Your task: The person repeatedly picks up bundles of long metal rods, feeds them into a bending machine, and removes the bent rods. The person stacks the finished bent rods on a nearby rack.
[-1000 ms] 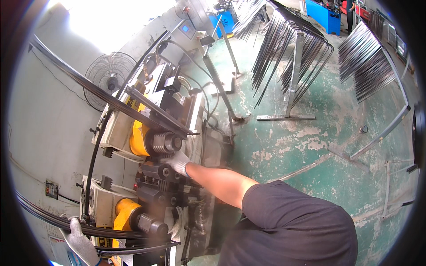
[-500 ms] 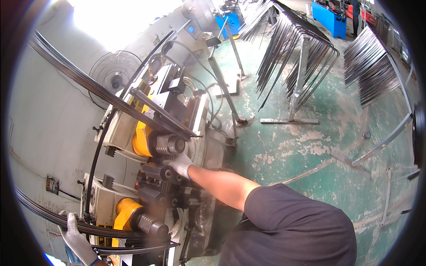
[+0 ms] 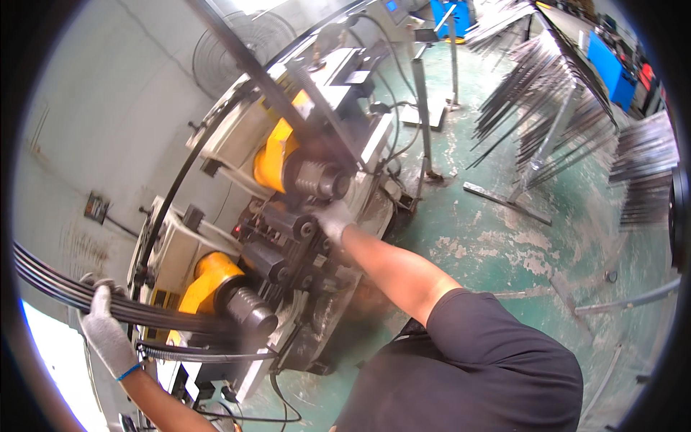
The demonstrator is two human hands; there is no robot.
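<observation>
In a white knit glove, my left hand (image 3: 108, 331) is closed round a bundle of dark bent metal rods (image 3: 54, 281) at the lower left. The bundle's other end runs in behind the ribbed roller of the lower yellow bending arm (image 3: 212, 272). My right hand (image 3: 334, 220), gloved too, reaches into the middle of the bending machine (image 3: 165, 234), beside a dark die block (image 3: 286, 220) and just below the upper ribbed roller (image 3: 313, 180). Its fingers are blurred and partly hidden. More dark bars (image 3: 252, 68) slant down to the upper yellow arm (image 3: 276, 155).
A spring-covered hose (image 3: 209, 355) crosses below the lower roller. Racks of hanging bent rods (image 3: 522, 93) stand on the green floor (image 3: 497, 245) to the right. Beyond the machine are a wall fan (image 3: 237, 54) and a metal post (image 3: 422, 115).
The view has turned and shifted, so the machine and racks sit tilted clockwise. My left hand stays on the rod bundle, and my right hand remains among the die blocks.
</observation>
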